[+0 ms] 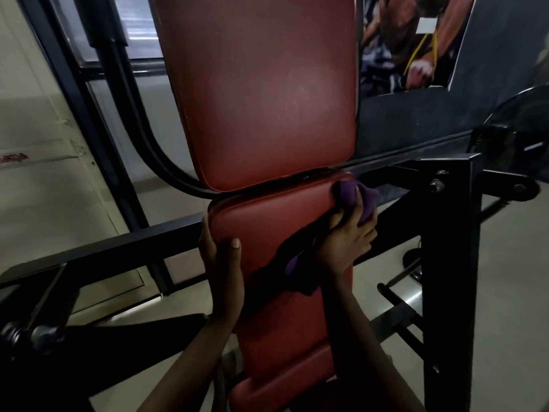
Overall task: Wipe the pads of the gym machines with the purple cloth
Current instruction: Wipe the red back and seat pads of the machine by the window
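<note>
My right hand (346,242) presses the purple cloth (361,200) against the upper right corner of the lower red pad (261,230); the fingers (364,233) are curled over the cloth's bunched far end, which shows purple between and above them, gripping it against the pad's right edge; a darker trailing part of the cloth runs diagonally down and left from under my palm across the pad face. My left hand (221,269) clasps the left edge of the same pad; the thumb (233,254) lies flat on the red face, the remaining fingers wrap round the side out of sight, a loose steadying hold with nothing carried in it. Directly above, almost touching the lower pad, stands the upper red pad (267,93), its surface dully scuffed. A black frame bar (124,248) crosses behind my left hand; a black upright post (448,278) stands at right, near the cloth; a poster (413,43) hangs on the wall beyond.
</note>
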